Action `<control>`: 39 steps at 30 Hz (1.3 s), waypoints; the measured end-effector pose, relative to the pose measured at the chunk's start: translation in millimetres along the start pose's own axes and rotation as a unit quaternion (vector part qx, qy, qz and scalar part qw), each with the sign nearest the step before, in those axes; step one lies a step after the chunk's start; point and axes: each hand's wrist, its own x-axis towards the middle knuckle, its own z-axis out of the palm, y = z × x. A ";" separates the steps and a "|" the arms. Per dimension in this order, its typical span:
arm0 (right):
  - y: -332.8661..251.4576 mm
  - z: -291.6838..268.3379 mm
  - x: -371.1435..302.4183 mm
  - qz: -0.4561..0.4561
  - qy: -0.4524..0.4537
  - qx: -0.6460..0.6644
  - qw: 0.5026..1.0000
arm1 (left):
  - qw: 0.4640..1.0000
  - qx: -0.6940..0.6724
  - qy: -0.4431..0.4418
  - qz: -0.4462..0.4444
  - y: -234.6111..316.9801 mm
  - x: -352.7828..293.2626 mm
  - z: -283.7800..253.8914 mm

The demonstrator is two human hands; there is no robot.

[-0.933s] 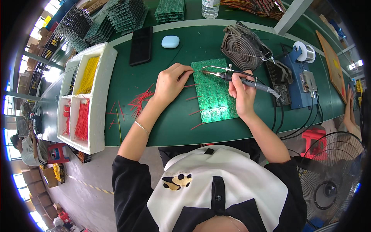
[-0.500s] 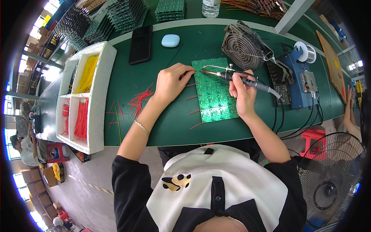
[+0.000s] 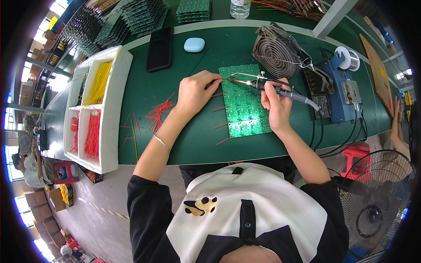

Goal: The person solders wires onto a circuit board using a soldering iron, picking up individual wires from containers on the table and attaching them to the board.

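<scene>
In my right hand (image 3: pixel 278 105) is a soldering iron (image 3: pixel 280 92) with a thin metal feed tube clamped above its shaft. Its tip points left, over the upper left part of a green circuit board panel (image 3: pixel 245 111) lying flat on the bench. My left hand (image 3: pixel 197 92) is at the panel's upper left edge, thumb and forefinger pinched close to the iron's tip. Whatever is between those fingertips is too small to make out. Several short red wires (image 3: pixel 222 125) stick out from the panel's left edge. A loose pile of red wires (image 3: pixel 160 115) lies beside my left forearm.
At left, a white foam tray (image 3: pixel 109 131) holds yellow and red wires. Behind are a black phone (image 3: pixel 159 50), a pale blue case (image 3: pixel 194 44) and a metal-grilled fan (image 3: pixel 278 52). A blue solder feeder (image 3: pixel 340 92) with a solder spool (image 3: pixel 351 60) stands right, its cables trailing down.
</scene>
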 end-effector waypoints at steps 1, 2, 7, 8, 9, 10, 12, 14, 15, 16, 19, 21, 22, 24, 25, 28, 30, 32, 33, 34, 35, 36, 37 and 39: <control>0.2 0.1 -0.1 0.001 0.002 -0.001 1.000 | 1.000 0.001 0.000 0.000 0.2 0.2 0.2; 0.4 0.3 -0.1 0.001 0.004 -0.003 1.000 | 1.000 0.000 -0.001 -0.005 0.6 0.7 0.3; 0.2 0.5 0.1 -0.001 0.003 -0.002 1.000 | 1.000 -0.005 0.018 0.001 -0.9 0.8 2.5; 0.4 0.3 0.1 -0.003 -0.002 -0.004 1.000 | 1.000 -0.002 0.016 0.000 -1.2 0.5 2.3; 0.8 0.2 0.2 -0.003 -0.002 -0.004 1.000 | 1.000 0.001 0.015 0.000 -1.6 0.2 2.4; 1.2 0.2 0.2 -0.001 -0.001 -0.004 1.000 | 1.000 0.001 0.016 -0.001 -1.7 0.1 2.5; 1.5 0.0 0.2 0.001 -0.001 -0.005 1.000 | 1.000 -0.008 0.018 0.003 -1.5 0.2 2.8; 1.5 -0.1 0.4 -0.003 0.000 -0.016 1.000 | 1.000 -0.009 0.014 0.003 -1.6 0.5 2.2; 1.9 0.3 0.5 -0.002 0.000 -0.016 1.000 | 1.000 -0.009 0.010 0.003 -2.0 0.5 2.0; 2.5 0.9 0.6 -0.007 0.007 -0.027 1.000 | 1.000 -0.009 0.011 0.003 -2.3 0.5 2.0; 2.6 1.6 -0.1 -0.014 0.012 -0.037 0.999 | 1.000 -0.007 0.011 0.009 -2.6 0.0 1.6; 2.6 1.1 -0.3 -0.017 0.011 -0.036 0.999 | 1.000 -0.013 0.009 0.008 -1.7 0.2 1.0; 2.9 0.3 -0.3 -0.020 0.009 -0.030 0.999 | 1.000 -0.012 0.009 0.008 -1.6 0.1 0.9; 3.1 0.2 -0.2 -0.023 0.007 -0.025 0.999 | 1.000 -0.011 0.008 0.007 -1.7 -0.1 0.8; 3.0 0.6 -0.1 -0.022 0.012 -0.020 0.999 | 1.000 -0.011 0.008 0.007 -2.0 -0.3 1.1; 2.1 0.3 0.8 -0.023 0.014 -0.017 0.999 | 1.000 -0.011 0.012 0.014 -2.5 0.8 2.7; 1.6 -0.2 1.3 -0.024 0.012 -0.019 0.999 | 1.000 -0.008 0.013 0.018 -2.3 2.0 3.0; 1.0 0.1 1.5 -0.013 0.006 -0.008 1.000 | 1.000 -0.007 0.012 0.018 -3.4 2.4 2.5; 1.2 1.5 1.5 -0.013 0.002 -0.006 1.000 | 1.000 -0.004 0.011 0.016 -4.7 1.3 0.1; 1.0 2.7 1.4 -0.006 0.006 -0.006 1.000 | 1.000 0.001 0.014 0.013 -4.4 0.6 -1.7; 0.6 4.2 1.1 0.000 0.009 -0.005 1.000 | 1.000 -0.007 0.012 0.006 -2.5 0.4 -2.5; 0.0 4.7 0.8 0.005 0.019 -0.009 1.000 | 1.000 -0.013 0.011 -0.001 -0.9 0.3 -4.9; -0.2 5.1 0.5 0.006 0.006 0.001 1.000 | 1.000 -0.002 -0.003 0.015 0.6 0.2 -11.0; 0.5 3.4 -0.2 0.010 0.018 -0.012 1.000 | 0.998 0.043 0.036 0.041 10.5 0.7 -26.4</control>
